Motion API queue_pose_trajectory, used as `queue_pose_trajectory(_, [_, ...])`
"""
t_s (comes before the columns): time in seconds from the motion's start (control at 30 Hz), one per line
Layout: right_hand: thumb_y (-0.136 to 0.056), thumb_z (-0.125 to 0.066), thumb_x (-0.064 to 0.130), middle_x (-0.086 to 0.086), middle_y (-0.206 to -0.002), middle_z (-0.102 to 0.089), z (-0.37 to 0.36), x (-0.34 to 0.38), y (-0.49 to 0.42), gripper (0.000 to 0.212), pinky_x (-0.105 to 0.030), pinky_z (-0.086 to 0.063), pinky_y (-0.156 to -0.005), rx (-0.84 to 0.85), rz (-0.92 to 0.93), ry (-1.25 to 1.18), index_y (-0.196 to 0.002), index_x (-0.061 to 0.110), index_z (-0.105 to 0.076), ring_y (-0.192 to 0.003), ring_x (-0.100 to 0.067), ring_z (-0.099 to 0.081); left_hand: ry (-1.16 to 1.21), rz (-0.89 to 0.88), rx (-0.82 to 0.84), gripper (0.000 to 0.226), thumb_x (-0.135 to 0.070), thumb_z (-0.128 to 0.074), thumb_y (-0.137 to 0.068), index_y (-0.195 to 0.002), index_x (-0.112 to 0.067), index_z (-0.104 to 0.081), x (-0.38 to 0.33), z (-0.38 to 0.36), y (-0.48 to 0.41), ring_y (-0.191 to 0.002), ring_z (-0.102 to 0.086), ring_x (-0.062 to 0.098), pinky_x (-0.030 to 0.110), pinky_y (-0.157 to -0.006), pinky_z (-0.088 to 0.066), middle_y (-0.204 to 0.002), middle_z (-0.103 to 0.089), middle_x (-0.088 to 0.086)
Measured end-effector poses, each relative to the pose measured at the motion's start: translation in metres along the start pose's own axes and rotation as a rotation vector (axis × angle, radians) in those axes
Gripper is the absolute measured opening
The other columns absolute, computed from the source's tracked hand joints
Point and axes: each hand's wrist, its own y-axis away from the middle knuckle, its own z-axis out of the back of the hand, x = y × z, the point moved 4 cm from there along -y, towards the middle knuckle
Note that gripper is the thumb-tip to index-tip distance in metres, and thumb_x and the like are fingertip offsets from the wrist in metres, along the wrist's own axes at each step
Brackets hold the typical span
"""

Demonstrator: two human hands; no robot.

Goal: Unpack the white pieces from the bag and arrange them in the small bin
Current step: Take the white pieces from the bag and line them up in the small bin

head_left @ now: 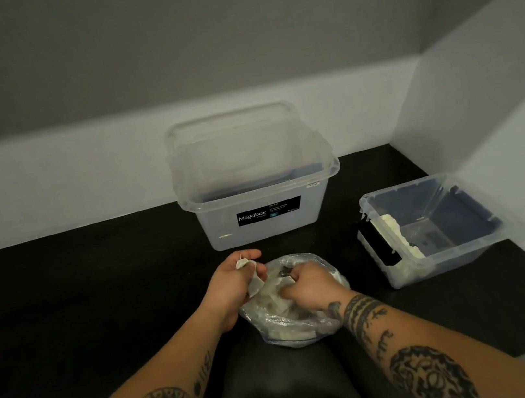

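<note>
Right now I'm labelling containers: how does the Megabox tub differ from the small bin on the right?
The Megabox tub is taller and bigger; the small bin is low. The tub stands at the back, the small bin further right. The small bin holds white pieces along its left wall; I see none in the tub. Both are clear plastic, open-topped, on the black table.

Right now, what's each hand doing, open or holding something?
Left hand: holds white pieces.
Right hand: inside the bag, grip cannot be told.
</note>
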Motion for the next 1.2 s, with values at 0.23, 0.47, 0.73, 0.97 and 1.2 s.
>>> queue_pose_trajectory(0.23, [-0.092, -0.073, 0.01, -0.008, -0.089, -0.071, 0.051, 0.014, 0.02, 0.026, -0.022, -0.056, -0.06, 0.153, -0.014, -0.627, -0.116, 0.007, -0.065, -0.066, -0.011, -0.065, 0.055, -0.014, 0.033, 0.028, -0.013, -0.05, -0.104, -0.124, -0.029, -0.061, -0.013, -0.006, 0.002, -0.098, -0.071, 0.025, 0.046, -0.082, -0.061, -0.101, -0.07, 0.008])
queue_pose_trajectory(0.47, [-0.099, -0.061, 0.01, -0.011, -0.094, -0.07, 0.057, 0.014, 0.028, 0.03, -0.023, -0.055, -0.064, 0.245, 0.011, -0.983, -0.129, 0.005, -0.06, -0.073, -0.014, -0.065, 0.104, 0.055, 0.141, 0.037, -0.055, -0.053, -0.1, -0.119, -0.028, -0.07, -0.021, -0.032, 0.018, -0.091, -0.074, 0.023, 0.034, -0.067, -0.059, -0.11, -0.075, 0.01])
queue_pose_trajectory(0.73, [-0.099, -0.059, 0.005, -0.009, -0.107, -0.071, 0.06, 0.013, 0.033, 0.02, -0.023, -0.052, -0.063, 0.171, 0.142, -0.63, -0.114, 0.015, -0.068, -0.079, -0.012, -0.067, 0.186, 0.183, 0.222, 0.066, -0.07, -0.039, -0.098, -0.123, -0.017, -0.068, -0.017, -0.038, 0.027, -0.09, -0.074, 0.026, 0.038, -0.066, -0.059, -0.107, -0.077, 0.013])
queue_pose_trajectory(0.97, [-0.097, -0.062, 0.006, -0.001, -0.103, -0.074, 0.063, 0.029, 0.039, 0.028, -0.017, -0.047, -0.057, 0.134, 0.256, -0.328, -0.119, 0.021, -0.072, -0.073, -0.001, -0.063, 0.213, 0.204, 0.339, 0.075, -0.076, -0.029, -0.096, -0.128, -0.018, -0.064, -0.021, -0.042, 0.037, -0.096, -0.073, 0.03, 0.035, -0.065, -0.058, -0.114, -0.076, 0.016])
queue_pose_trajectory(1.2, [-0.095, -0.064, -0.002, -0.007, -0.116, -0.073, 0.066, 0.022, 0.036, 0.032, -0.02, -0.055, -0.065, 0.105, 0.249, -0.665, -0.12, 0.018, -0.067, -0.084, -0.009, -0.069, 0.25, 0.095, 0.288, 0.027, -0.034, -0.057, -0.102, -0.125, -0.025, -0.068, -0.021, -0.039, 0.033, -0.089, -0.073, 0.023, 0.031, -0.059, -0.056, -0.108, -0.076, 0.007])
